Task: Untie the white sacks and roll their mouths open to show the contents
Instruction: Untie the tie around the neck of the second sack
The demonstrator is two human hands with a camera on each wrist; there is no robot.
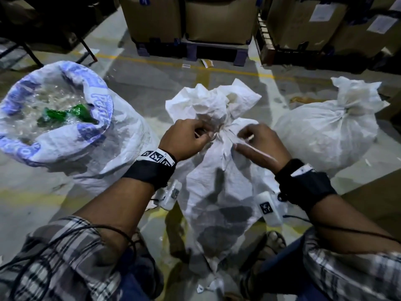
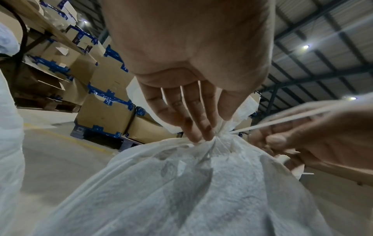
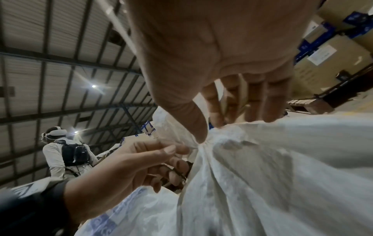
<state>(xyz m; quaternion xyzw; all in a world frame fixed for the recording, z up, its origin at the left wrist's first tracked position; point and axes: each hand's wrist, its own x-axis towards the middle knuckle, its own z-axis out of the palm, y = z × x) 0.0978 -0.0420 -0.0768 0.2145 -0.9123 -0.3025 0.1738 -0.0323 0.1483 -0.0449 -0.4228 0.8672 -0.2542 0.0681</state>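
A white woven sack (image 1: 219, 192) stands on the floor between my knees, its neck (image 1: 223, 132) bunched and bound with a white string (image 1: 260, 153). My left hand (image 1: 208, 133) pinches at the tie from the left; its fingertips (image 2: 203, 135) sit right on the neck. My right hand (image 1: 240, 135) grips the string, which runs taut from the knot across that hand (image 2: 282, 126). In the right wrist view its thumb and fingers (image 3: 210, 127) close on the neck. A second white sack (image 1: 325, 131) at right is tied. The sack at left (image 1: 121, 135) has its mouth rolled down.
The left sack shows clear plastic bottles (image 1: 43, 105) and a green one (image 1: 80, 112). Brown cartons on pallets (image 1: 217, 18) line the back, table legs (image 1: 86, 46) stand at back left. My sandalled foot (image 1: 273, 242) is beside the sack. Another person (image 3: 66, 151) stands off to the left.
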